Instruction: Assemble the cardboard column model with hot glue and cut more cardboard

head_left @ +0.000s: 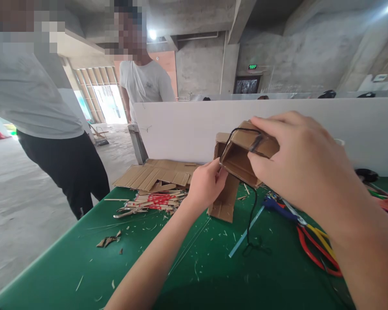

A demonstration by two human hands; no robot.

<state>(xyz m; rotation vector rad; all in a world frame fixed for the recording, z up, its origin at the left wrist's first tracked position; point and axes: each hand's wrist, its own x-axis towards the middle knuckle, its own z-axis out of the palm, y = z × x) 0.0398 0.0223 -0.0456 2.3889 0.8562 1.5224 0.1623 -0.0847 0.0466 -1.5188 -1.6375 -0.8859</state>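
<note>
A small cardboard box (237,162), its open end facing me, is held up over the table between my hands. My right hand (297,150) pinches its upper right wall, thumb inside the opening and fingers on top. At the lower left corner, my left hand (207,183) is closed on the box's edge, where a black cord (255,206) also passes. That cord loops over the top of the box and hangs down to the table. Behind and below the box stands another folded cardboard piece (224,206). My left fingertips are partly hidden.
On the green table (142,267) lie flat cardboard sheets (148,174), a pile of wooden sticks (161,199), metal pliers (129,212), red-handled pliers (317,254), a blue strip (245,232) and scraps. A white partition (181,129) borders the back. Two people in white shirts stand at left.
</note>
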